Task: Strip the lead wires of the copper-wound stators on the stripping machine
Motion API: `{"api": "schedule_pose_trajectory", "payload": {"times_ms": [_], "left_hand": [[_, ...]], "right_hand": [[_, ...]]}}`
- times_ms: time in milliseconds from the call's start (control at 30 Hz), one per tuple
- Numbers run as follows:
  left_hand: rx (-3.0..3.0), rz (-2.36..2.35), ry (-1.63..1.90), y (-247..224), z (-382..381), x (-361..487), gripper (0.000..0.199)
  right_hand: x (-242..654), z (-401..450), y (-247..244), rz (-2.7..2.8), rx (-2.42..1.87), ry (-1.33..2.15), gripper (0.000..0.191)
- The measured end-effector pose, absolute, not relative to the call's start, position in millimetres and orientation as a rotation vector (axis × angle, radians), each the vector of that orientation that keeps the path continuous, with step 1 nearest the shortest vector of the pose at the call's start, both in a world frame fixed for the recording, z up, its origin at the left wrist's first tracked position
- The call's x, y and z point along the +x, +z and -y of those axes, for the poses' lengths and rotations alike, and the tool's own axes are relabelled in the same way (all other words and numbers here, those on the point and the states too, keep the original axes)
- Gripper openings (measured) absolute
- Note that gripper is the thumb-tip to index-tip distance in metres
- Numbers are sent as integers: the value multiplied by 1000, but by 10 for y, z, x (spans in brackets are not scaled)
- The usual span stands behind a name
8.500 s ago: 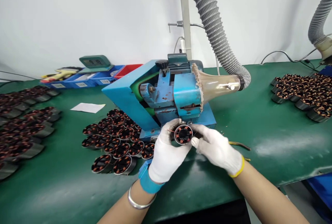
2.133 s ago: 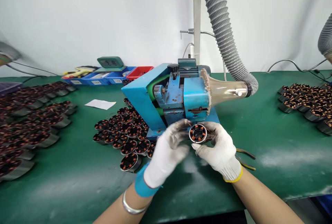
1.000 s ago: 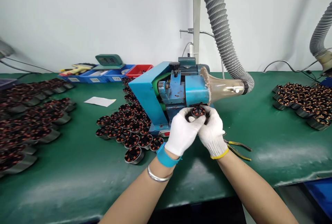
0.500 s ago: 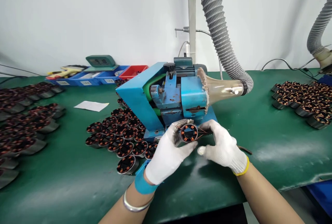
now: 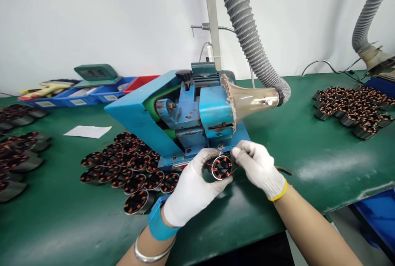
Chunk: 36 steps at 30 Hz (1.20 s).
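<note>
A motor stator (image 5: 221, 167), a metal ring with copper windings and a dark core, is gripped by my gloved left hand (image 5: 193, 188). The fingers curl over its top and the thumb lies below; its open end faces me. Thin copper wire (image 5: 235, 170) sticks out at its right side. Just right of the stator, my gloved right hand (image 5: 257, 167) has thumb and forefinger pinched together; what lies between them is hidden. Right behind both hands stands a blue belt-driven machine (image 5: 185, 114) with a clear funnel (image 5: 254, 100) on its right end.
Several stators (image 5: 135, 183) stand left of the machine, with more at the far left (image 5: 21, 163) and right (image 5: 354, 107). Blue bins (image 5: 77, 100), a red bin (image 5: 140, 83) and paper (image 5: 87, 131) lie behind. A grey hose (image 5: 247, 23) runs up from the funnel.
My right hand has gone from spread thumb and fingers to a pinch beside the stator. The stator has turned slightly in my left hand. The view has shifted to the right.
</note>
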State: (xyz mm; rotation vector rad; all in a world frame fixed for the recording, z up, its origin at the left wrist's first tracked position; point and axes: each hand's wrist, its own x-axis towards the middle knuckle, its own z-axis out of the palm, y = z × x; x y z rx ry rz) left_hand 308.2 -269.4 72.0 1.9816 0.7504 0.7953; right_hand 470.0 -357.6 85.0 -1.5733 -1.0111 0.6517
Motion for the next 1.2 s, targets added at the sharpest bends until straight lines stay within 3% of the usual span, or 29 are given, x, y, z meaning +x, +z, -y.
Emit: {"api": "schedule_pose_trajectory", "payload": {"times_ms": [133,233,333,700,967,1200], "left_hand": [[1911,-853,872,676,2709,3138,48],[1693,-892,1003,632,2719,3231,54],[1503,-811,1051,629,2737,3311,59],[1540,-905,1114,770,2615,3542,42],[1780,-985,1122,858,2608,3622,29],[1787,-987,1248,783,2621,3679,32]], "right_hand": [[4776,3568,865,654,-1562,496,37],[4649,3541,832,816,-1610,670,32],[4429,3487,761,954,-1543,734,54],[4511,3193,718,978,-1226,719,33],[4538,3219,808,910,-1240,698,35],[4534,3213,817,809,-1179,730,37]]}}
